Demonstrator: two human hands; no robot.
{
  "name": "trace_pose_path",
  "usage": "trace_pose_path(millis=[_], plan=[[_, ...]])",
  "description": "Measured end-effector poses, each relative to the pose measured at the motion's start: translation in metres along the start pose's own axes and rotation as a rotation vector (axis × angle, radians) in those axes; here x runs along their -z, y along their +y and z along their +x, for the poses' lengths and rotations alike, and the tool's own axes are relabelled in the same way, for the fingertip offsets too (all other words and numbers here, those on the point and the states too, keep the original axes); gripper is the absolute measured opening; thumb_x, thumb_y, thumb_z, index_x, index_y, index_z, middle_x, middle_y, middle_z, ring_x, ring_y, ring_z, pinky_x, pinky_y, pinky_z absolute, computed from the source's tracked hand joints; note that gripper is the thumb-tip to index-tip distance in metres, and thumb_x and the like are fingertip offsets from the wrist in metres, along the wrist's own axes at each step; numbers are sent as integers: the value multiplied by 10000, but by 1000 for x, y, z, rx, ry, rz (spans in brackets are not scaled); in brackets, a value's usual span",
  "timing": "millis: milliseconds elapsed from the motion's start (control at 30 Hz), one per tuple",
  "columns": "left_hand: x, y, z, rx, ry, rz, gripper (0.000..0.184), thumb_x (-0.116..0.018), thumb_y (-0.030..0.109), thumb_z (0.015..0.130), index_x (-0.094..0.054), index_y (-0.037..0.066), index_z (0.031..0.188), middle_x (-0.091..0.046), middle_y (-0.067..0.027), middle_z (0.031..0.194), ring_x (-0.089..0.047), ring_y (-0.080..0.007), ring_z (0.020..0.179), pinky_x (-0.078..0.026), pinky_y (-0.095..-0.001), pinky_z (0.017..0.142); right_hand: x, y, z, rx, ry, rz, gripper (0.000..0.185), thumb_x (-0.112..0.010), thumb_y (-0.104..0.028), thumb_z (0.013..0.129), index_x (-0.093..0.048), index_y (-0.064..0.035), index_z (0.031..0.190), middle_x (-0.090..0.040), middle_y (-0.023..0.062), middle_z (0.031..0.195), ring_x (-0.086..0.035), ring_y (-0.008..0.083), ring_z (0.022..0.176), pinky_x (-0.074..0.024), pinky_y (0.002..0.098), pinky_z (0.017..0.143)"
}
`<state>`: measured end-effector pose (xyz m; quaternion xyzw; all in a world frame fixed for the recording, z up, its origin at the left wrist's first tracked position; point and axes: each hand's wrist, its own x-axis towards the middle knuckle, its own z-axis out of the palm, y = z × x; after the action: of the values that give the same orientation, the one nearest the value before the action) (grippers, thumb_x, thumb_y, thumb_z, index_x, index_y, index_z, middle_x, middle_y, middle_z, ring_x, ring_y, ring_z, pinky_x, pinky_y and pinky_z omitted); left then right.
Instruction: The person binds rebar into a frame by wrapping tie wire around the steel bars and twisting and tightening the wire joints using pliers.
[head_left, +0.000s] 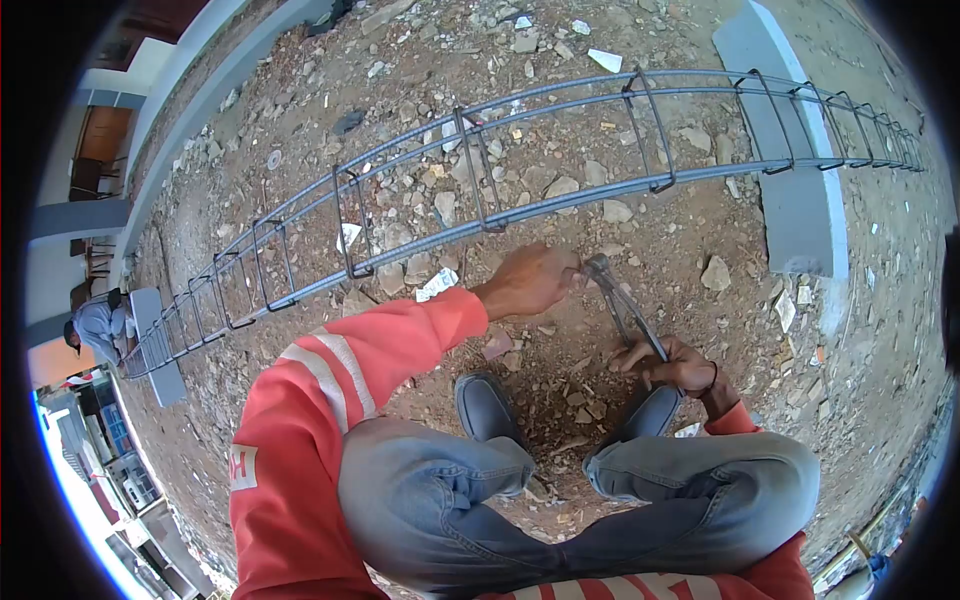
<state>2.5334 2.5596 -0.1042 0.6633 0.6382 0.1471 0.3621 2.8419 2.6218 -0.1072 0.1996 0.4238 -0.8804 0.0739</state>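
Note:
My right hand (683, 366) grips the handles of a pair of pincers (622, 300); the handles are spread somewhat apart. The pincers' head points up and to the left, over the bare ground between my shoes and the rebar cage. My left hand (535, 279) is closed, fingertips at the pincers' jaws. What those fingertips pinch, if anything, is too small to make out. Just beyond my hands runs a long rebar cage (560, 202) of several bars with square stirrups, and neither hand touches it.
Grey blocks hold up the cage, one at right (805, 225) and one at far left (152, 335). Another person (98, 328) bends by the cage's left end. Stones and rubble cover the soil (720, 275). My shoes (488, 405) stand close below my hands.

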Motion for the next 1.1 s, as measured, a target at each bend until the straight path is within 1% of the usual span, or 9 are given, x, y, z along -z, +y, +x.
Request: trace_pose_path(millis=[100,300,367,433,633,700,767,867,1100], plan=[[9,7,-5,18,-36,227,211,-532,228,938,-668,66,935,-649,-231,793,-637,-425,759,-474,-555,676,18,21,4,-72,-108,35,306,-572,55,791,-700,41,1068,-626,116,1225,-586,175,1069,-445,283,926],[-7,-4,15,188,76,-114,201,-518,179,911,-699,92,897,-656,-200,798,-644,-389,781,-490,-482,734,28,3,14,-8,56,-226,242,-598,-19,820,-704,-6,1038,-572,174,1307,-574,291,1199,-431,341,1014],[-17,3,17,213,209,-188,197,-526,177,908,-704,94,890,-657,-195,812,-638,-376,786,-489,-452,726,12,3,13,81,-116,380,279,-566,7,800,-703,-5,1043,-550,208,1325,-559,312,1219,-422,344,1022],[-22,2,15,241,339,-265,193,-534,176,905,-708,96,884,-657,-189,826,-633,-362,792,-489,-423,718,3,2,15,47,-123,398,311,-563,22,773,-708,-17,1045,-496,236,1371,-545,338,1237,-418,354,1032],[-15,-30,14,568,631,-733,271,-495,211,967,-681,57,845,-583,-45,671,-525,-208,549,-427,-395,537,15,-10,23,32,-67,-749,270,-572,9,815,-724,-47,1030,-557,92,1290,-511,263,1225,-401,354,1023],[-6,-34,8,451,325,-1591,259,-455,224,1025,-622,65,907,-393,58,609,-336,-82,492,-291,-286,439,24,-2,24,3,-26,-855,394,-574,55,768,-690,-72,1123,-532,142,1284,-503,311,1234,-396,394,1043],[-6,-19,8,434,310,-1720,213,-448,226,1038,-577,77,958,-322,65,606,-272,-64,489,-234,-252,423,7,-1,21,85,604,-1395,500,-637,10,794,-597,-128,1273,-516,141,1280,-527,351,1165,-423,405,1012],[-15,-7,11,419,258,-1884,175,-443,236,1053,-525,85,1018,-269,72,605,-223,-48,482,-186,-217,406,-21,-28,34,398,756,-1393,624,-677,-17,777,-517,-182,1358,-489,153,1327,-513,365,1198,-418,457,1024],[-24,4,29,480,211,-1944,166,-415,218,1060,-500,76,1056,-295,52,613,-271,-58,482,-206,-217,399,-63,-44,79,783,280,-1726,465,-716,-101,786,-595,-182,1227,-478,141,1358,-464,319,1307,-369,539,1070]])
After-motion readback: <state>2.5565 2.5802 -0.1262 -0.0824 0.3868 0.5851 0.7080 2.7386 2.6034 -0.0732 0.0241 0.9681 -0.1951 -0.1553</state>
